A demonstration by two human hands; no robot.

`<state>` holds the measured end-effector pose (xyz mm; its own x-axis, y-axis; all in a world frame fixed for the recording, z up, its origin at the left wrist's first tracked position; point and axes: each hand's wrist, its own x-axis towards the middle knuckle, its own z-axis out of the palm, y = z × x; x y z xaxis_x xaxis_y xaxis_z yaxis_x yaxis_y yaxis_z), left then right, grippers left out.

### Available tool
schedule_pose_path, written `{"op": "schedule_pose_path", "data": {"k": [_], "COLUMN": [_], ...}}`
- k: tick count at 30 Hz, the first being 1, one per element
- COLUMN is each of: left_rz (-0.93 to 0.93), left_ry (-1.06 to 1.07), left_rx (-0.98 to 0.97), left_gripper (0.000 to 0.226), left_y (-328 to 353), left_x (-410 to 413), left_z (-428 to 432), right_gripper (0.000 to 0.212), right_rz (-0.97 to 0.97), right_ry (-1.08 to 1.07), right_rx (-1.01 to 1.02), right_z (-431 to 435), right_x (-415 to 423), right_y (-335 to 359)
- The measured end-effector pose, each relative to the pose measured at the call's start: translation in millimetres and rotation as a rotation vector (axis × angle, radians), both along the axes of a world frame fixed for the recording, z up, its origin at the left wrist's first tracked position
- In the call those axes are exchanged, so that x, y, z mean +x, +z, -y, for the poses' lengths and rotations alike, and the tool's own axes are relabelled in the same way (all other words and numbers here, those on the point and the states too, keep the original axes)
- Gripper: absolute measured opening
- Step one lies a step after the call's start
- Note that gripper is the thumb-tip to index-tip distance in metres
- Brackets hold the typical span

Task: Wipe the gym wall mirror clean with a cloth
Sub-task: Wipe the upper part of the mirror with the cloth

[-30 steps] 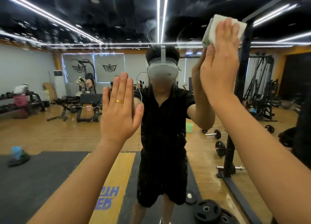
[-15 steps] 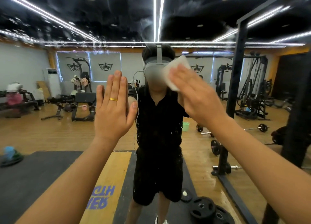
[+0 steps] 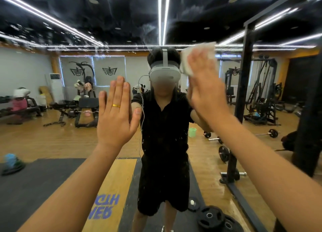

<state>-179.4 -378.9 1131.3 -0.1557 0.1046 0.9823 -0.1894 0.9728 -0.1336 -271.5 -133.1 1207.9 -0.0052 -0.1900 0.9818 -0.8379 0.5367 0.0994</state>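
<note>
Gym wall mirror [image 3: 43, 141], filling the head view, mid-wipe. The white cloth [image 3: 198, 48], pressed to the glass under the right hand [image 3: 207, 90], lies just beside the reflected headset [image 3: 164, 73]. Half a second ago it lay across that headset, and a second ago higher and further right (one down-and-back stroke, so wiping of the upper centre is judged under way, not finished). Water droplets [image 3: 97, 47] remain on the glass at upper left. The left hand [image 3: 115, 120], flat with fingers straight and together, has stayed braced on the glass and holds nothing. The right fingers appear extended over the cloth, but motion blur hides any thumb hold. The hand covers most of the cloth, and the mirror's edges lie outside the frame.
</note>
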Motion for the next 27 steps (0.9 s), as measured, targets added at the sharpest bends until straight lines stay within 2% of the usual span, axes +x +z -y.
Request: {"op": "schedule_pose_path", "data": {"k": [2,5,7,10,14,18,20,25,27], "left_rz": [0.009,0.011,0.013,0.010,0.015,0.017,0.021,0.114,0.134], "left_ry": [0.002,0.008,-0.002,-0.009,0.007,0.011,0.004,-0.188,-0.205], "left_rx": [0.000,-0.001,0.006,0.010,0.005,-0.004,-0.004,-0.036,-0.080], "left_gripper": [0.071,0.071,0.071,0.070,0.070,0.069,0.069,0.068,0.067], "left_y": [-0.5,-0.6,-0.6,-2.5,-1.7,-1.0,1.8,7.4,5.8], "left_x": [0.7,1.0,0.7,0.2,-0.3,-0.9,-2.1,27.7,44.6], "left_z": [0.4,1.1,-0.3,-2.5,-1.2,3.7,2.4,14.5,34.8], "right_gripper": [0.081,0.074,0.067,0.057,0.057,0.058,0.058,0.053,0.053], "right_rz": [-0.113,-0.240,-0.242,-0.170,-0.152,-0.020,-0.016,0.050,0.062], "right_ry": [0.003,-0.026,-0.002,0.064,0.035,-0.010,-0.046,-0.029,-0.045], "right_rx": [0.226,0.462,0.391,0.105,-0.164,-0.117,-0.094,-0.059,-0.070], "right_z": [18.9,20.9,15.9,22.4,42.3,71.8,80.2,66.5,63.4], "right_x": [4.7,8.4,12.5,21.0,25.4,29.5,26.4,29.3,32.1], "right_y": [-29.3,-53.6,-45.4,-14.7,31.3,44.4,43.4,44.9,42.0]}}
